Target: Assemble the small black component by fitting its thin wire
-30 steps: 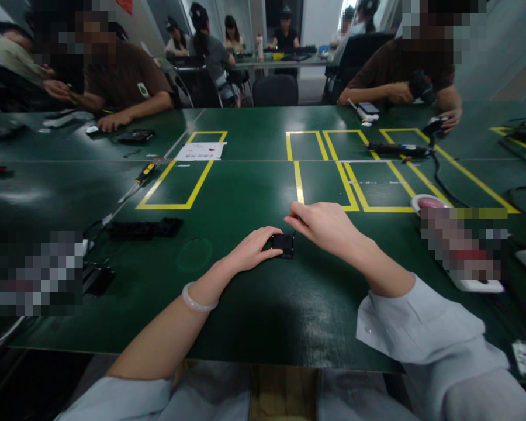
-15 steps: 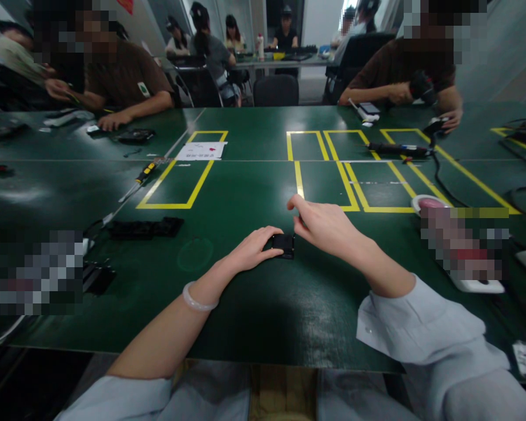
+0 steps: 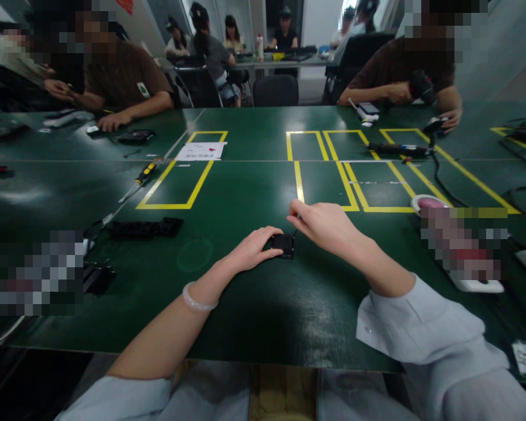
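A small black rectangular block (image 3: 283,245) lies on the green table (image 3: 245,316) in front of me. My left hand (image 3: 258,247) grips it from the left, fingers along its far side and thumb along its near side. At the block's right end, my right hand (image 3: 326,225) is raised slightly, thumb and forefinger pinched together. A thin dark sliver runs from under these fingertips down to the block's far right corner. Its kind is too small to make out.
Black parts (image 3: 144,228) and a yellow-black screwdriver (image 3: 146,173) lie to the left. Yellow tape outlines (image 3: 355,199) mark the table beyond. A white-rimmed tray (image 3: 482,286) is at right, near a cabled black tool (image 3: 397,149). Two co-workers sit opposite.
My right thumb and forefinger have closed into a pinch beside the block, and the thin dark sliver now shows below them. My left hand and the block have stayed put.
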A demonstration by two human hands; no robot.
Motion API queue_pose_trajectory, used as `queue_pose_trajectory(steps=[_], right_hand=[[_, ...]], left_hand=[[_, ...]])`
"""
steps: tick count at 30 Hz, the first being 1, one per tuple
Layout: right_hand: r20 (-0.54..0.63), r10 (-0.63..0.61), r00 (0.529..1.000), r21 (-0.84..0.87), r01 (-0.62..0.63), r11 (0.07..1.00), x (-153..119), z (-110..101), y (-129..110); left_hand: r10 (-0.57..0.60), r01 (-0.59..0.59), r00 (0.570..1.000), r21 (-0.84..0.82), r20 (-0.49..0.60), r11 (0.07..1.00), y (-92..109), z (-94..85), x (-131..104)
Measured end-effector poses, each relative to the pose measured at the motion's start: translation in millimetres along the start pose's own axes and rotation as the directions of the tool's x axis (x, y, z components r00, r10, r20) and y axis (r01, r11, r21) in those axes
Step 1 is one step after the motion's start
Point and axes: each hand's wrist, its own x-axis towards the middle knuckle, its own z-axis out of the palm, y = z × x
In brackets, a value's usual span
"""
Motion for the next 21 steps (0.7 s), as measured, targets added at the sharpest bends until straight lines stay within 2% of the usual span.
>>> queue_pose_trajectory(steps=[14, 21], right_hand=[[-0.059, -0.013, 0.998, 0.064, 0.017, 0.998, -2.6, 1.1, -1.0], [0.002, -0.017, 1.000, 0.054, 0.017, 0.998, -1.4, -0.2, -0.7]], left_hand=[[0.002, -0.002, 1.000, 0.009, -0.004, 1.000, 0.7, -0.1, 0.4], [-0.003, 0.003, 1.000, 0.004, -0.007, 1.000, -1.0, 1.9, 0.1]])
